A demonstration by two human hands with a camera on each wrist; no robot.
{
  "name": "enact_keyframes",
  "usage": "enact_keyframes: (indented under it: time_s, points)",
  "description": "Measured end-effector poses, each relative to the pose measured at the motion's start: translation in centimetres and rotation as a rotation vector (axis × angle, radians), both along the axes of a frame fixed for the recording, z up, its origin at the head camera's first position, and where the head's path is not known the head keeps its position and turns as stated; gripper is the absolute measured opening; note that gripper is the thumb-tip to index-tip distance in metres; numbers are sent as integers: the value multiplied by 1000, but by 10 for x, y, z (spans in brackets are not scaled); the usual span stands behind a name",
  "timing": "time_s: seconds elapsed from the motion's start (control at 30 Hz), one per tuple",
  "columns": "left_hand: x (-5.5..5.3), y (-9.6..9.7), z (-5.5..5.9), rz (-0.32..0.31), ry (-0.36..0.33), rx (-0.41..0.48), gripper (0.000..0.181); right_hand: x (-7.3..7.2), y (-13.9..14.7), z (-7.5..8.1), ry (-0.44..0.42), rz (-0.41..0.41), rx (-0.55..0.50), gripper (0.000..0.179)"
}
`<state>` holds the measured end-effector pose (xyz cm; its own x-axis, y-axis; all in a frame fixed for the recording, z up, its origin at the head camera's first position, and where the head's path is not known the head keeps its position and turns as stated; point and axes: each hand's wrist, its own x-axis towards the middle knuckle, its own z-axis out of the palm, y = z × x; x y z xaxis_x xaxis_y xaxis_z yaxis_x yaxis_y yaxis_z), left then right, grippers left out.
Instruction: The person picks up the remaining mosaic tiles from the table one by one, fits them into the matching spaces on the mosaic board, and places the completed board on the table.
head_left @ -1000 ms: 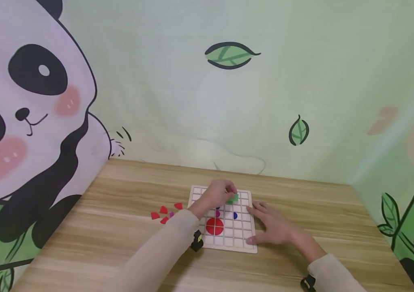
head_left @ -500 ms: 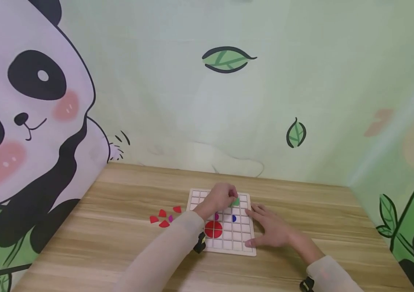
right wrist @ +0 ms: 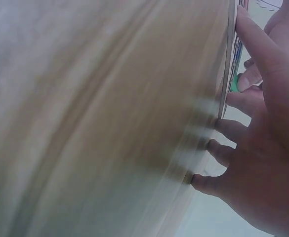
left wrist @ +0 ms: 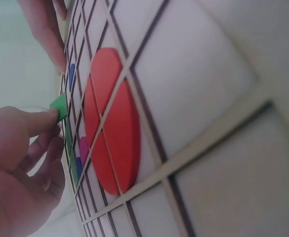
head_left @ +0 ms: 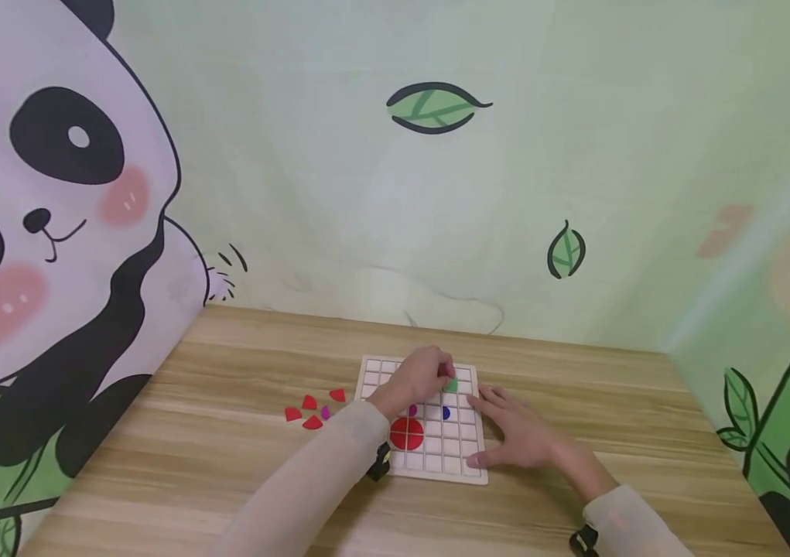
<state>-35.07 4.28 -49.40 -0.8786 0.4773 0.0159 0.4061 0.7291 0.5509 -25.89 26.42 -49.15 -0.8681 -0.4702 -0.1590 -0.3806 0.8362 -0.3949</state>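
Observation:
In the head view, my left hand (head_left: pixel 421 377) is over the far part of a white gridded board (head_left: pixel 443 464). Its thumb and fingers pinch a small green tile (left wrist: pixel 60 107), held tilted at the board's surface in the left wrist view. Another green piece (left wrist: pixel 70 143) lies on the grid below those fingers. Four-part red circle (head_left: pixel 406 434), magenta piece (head_left: pixel 412 411) and blue half-round piece (head_left: pixel 446 413) sit in the grid. My right hand (head_left: pixel 520 429) spreads at the board's right edge, its thumb on the near right corner area and fingers along the side.
Left of the board, several loose red wedge pieces (head_left: pixel 312 422) and a magenta piece (head_left: pixel 326 412) lie on the wooden table (head_left: pixel 227 371). Behind the table stands a pale green backdrop (head_left: pixel 339 193) with a printed panda (head_left: pixel 88 232) and leaves.
My left hand has shifted slightly right over the board with the green tile, and less green shows beside its fingers. My right hand stays at the board's edge.

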Motion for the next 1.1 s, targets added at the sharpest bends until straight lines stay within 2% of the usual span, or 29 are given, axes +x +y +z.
enact_keyframes:
  time_s: [0.13,0.23,0.37,0.47,0.63,0.8,0.97,1.1]
  points:
    - [-1,2,-3,-1,36,-35,4,0,1,0,-2,1,-3,109]
    - [-2,3,-6,0,73,-55,12,0,2,1,-1,-1,-4,110]
    - [-1,-2,-4,-6,84,-47,24,0,3,0,2,1,8,110]
    - [0,-10,0,-26,87,-39,26,0,2,0,-5,-4,10,110]
    - [2,-32,4,-48,94,-12,29,0,-1,0,-8,-10,14,109]
    - [8,-64,9,-45,85,52,33,2,-4,2,-25,-11,18,109]
    - [13,-97,20,-25,115,112,35,3,-4,2,-29,-16,6,108]
    - [15,-121,24,9,127,96,37,2,-3,0,-28,-13,9,109]
